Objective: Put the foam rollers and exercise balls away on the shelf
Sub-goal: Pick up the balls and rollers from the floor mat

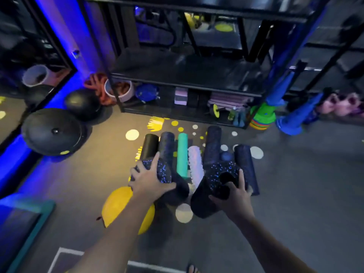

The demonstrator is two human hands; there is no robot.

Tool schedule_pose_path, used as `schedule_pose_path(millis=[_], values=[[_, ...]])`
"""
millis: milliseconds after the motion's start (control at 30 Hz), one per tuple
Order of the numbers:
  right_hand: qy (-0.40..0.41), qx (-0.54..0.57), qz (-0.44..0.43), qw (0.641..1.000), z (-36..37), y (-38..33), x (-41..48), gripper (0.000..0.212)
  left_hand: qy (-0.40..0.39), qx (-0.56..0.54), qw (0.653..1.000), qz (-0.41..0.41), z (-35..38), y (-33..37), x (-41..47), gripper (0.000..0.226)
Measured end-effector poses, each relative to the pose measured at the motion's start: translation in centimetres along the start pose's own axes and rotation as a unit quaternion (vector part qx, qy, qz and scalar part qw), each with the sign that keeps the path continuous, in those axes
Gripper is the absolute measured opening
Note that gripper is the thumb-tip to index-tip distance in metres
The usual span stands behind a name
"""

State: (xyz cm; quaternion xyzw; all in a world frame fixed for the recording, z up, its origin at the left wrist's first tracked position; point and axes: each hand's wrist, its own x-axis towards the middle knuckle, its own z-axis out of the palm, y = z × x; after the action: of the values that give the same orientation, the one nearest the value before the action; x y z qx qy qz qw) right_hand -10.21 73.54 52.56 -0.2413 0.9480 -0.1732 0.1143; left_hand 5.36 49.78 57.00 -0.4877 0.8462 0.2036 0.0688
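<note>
My left hand [146,179] grips the end of a black blue-speckled foam roller [163,170], lifted off the floor. My right hand [233,194] holds a second, hollow speckled roller [211,184], fingers curled into its open end. Several more rollers lie side by side on the floor beyond: a black one [150,144], a dark speckled one [167,144], a teal one [182,154], a white knobbed one [195,162] and two dark ones [212,144] [245,164]. A yellow ball [120,203] sits under my left forearm. The black shelf [187,71] stands ahead, its middle board bare.
Two black balls [52,131] [82,103] rest at the left by a mirror wall. The bottom shelf holds blocks [180,96], folded mats and small gear. Stacked cones [262,117] and blue cones [291,119] stand at the right. A teal mat edge [29,233] lies at lower left.
</note>
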Motion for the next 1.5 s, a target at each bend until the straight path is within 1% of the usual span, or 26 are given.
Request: schedule_pose_path(millis=[67, 200, 333, 400, 500, 533, 600, 667, 733, 767, 800, 833, 867, 933, 967, 1000, 1033, 1067, 1100, 1133, 1167, 1233, 1267, 1300, 1400, 1500], values=[[-0.017, -0.025, 0.012, 0.999, -0.6, 0.9, 3.1, 0.076, 0.001, -0.022, 1.000, -0.002, 0.9, 2.7, 0.9, 0.126], [-0.041, -0.041, -0.007, 0.998, -0.9, 0.8, 10.5, 0.074, 0.036, -0.039, 0.998, -0.024, 2.7, 5.4, 4.0, 0.119], [-0.020, -0.050, -0.032, 0.998, -0.2, 0.4, 18.5, 0.071, 0.090, -0.043, 0.993, -0.069, 5.0, 7.3, 9.6, 0.117], [0.010, -0.053, -0.077, 0.996, 0.9, 0.9, 22.2, 0.068, 0.115, -0.063, 0.987, -0.097, 6.2, 8.4, 12.8, 0.117], [0.018, -0.092, -0.154, 0.984, 3.1, 2.2, 27.0, 0.067, 0.156, -0.092, 0.975, -0.131, 7.5, 10.1, 17.5, 0.116], [0.004, -0.110, -0.171, 0.979, 4.1, 2.8, 28.2, 0.069, 0.170, -0.096, 0.971, -0.137, 7.9, 10.7, 19.0, 0.116], [-0.092, -0.147, -0.162, 0.971, 6.8, 4.4, 28.9, 0.074, 0.188, -0.106, 0.966, -0.144, 8.5, 12.0, 21.8, 0.114], [-0.214, -0.150, -0.130, 0.957, 9.6, 6.6, 27.2, 0.069, 0.203, -0.120, 0.960, -0.151, 9.1, 13.2, 23.9, 0.114], [-0.297, -0.143, -0.071, 0.942, 12.0, 9.1, 25.1, 0.069, 0.210, -0.131, 0.957, -0.148, 10.2, 14.2, 25.6, 0.115], [-0.323, -0.116, -0.055, 0.938, 13.0, 10.4, 24.4, 0.073, 0.218, -0.138, 0.955, -0.144, 10.8, 14.6, 26.2, 0.114], [-0.326, -0.084, -0.053, 0.940, 13.9, 11.6, 24.0, 0.075, 0.235, -0.145, 0.952, -0.131, 11.6, 14.8, 26.9, 0.113], [-0.331, -0.073, -0.051, 0.940, 14.6, 12.4, 24.3, 0.072, 0.259, -0.145, 0.948, -0.112, 12.5, 15.0, 27.4, 0.109], [-0.353, -0.078, -0.034, 0.932, 13.9, 12.4, 25.0, 0.063, 0.286, -0.148, 0.942, -0.097, 13.8, 15.1, 27.7, 0.105], [-0.343, -0.086, -0.042, 0.934, 13.1, 12.4, 26.2, 0.045, 0.305, -0.151, 0.936, -0.092, 16.0, 15.3, 28.1, 0.102], [-0.346, -0.065, -0.046, 0.935, 12.6, 12.4, 27.2, 0.047, 0.274, -0.152, 0.944, -0.104, 17.1, 15.5, 27.9, 0.105], [-0.337, -0.054, -0.047, 0.939, 12.4, 12.6, 28.1, 0.050, 0.208, -0.144, 0.960, -0.123, 19.1, 15.0, 28.0, 0.110], [-0.323, -0.068, -0.063, 0.942, 12.4, 12.7, 28.9, 0.050, 0.099, -0.123, 0.976, -0.152, 21.4, 14.2, 28.0, 0.115], [-0.314, -0.083, -0.085, 0.942, 12.0, 12.7, 29.6, 0.051, -0.016, -0.100, 0.979, -0.177, 24.3, 12.8, 28.0, 0.120], [-0.310, -0.082, -0.088, 0.943, 11.8, 12.9, 30.4, 0.057, -0.100, -0.090, 0.970, -0.202, 26.6, 11.6, 27.7, 0.121], [-0.310, -0.084, -0.091, 0.942, 11.5, 12.9, 31.2, 0.065, -0.146, -0.102, 0.959, -0.219, 28.0, 11.0, 27.1, 0.116], [-0.311, -0.097, -0.104, 0.940, 11.2, 12.7, 31.7, 0.064, -0.166, -0.122, 0.952, -0.226, 28.8, 10.7, 26.2, 0.101], [-0.315, -0.121, -0.123, 0.933, 10.2, 12.3, 32.7, 0.046, -0.165, -0.144, 0.958, -0.186, 26.2, 13.1, 23.5, 0.064], [-0.321, -0.127, -0.131, 0.929, 9.8, 12.0, 33.2, 0.043, -0.153, -0.155, 0.961, -0.172, 25.4, 13.7, 22.3, 0.053], [-0.323, -0.129, -0.147, 0.926, 9.3, 11.6, 33.6, 0.043, -0.150, -0.165, 0.959, -0.178, 24.3, 14.1, 21.0, 0.049], [-0.337, -0.136, -0.188, 0.913, 8.1, 10.2, 33.6, 0.043, -0.114, -0.202, 0.948, -0.218, 22.3, 13.3, 16.6, 0.053], [-0.339, -0.149, -0.242, 0.897, 7.8, 7.6, 32.1, 0.046, -0.093, -0.223, 0.942, -0.233, 19.5, 12.4, 10.8, 0.052]])
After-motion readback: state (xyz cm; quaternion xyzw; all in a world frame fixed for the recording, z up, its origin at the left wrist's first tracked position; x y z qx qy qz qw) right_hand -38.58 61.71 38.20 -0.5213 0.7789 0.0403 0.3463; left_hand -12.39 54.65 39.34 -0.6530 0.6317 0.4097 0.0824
